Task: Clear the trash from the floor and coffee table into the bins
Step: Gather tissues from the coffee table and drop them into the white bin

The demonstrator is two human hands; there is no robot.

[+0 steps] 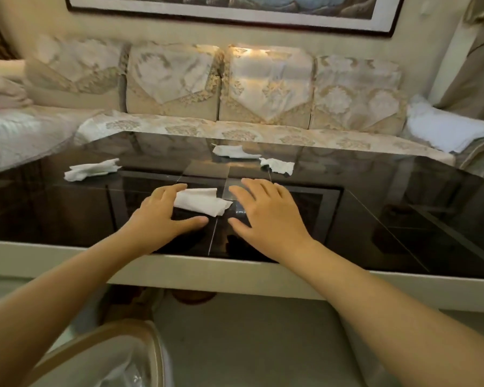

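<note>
Four crumpled white paper tissues on one glossy black glass coffee table (pixel 375 196).

One tissue (pixel 91 169) lies near the table's left edge, two sit toward the far edge, one (pixel 234 151) just beside the other (pixel 277 165), and one (pixel 200 201) lies near the middle. Two bare hands, left (pixel 162 216) and right (pixel 266 210), are over the table. One bin (pixel 101 356) with a clear liner stands below the near edge. Four patterned beige sofa cushions (pixel 266 82) line the back.

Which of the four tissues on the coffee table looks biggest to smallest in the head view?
1. Tissue at the left hand, though it is nearest the camera.
2. Left tissue.
3. Far middle tissue and far right tissue look alike; unranked.
</note>
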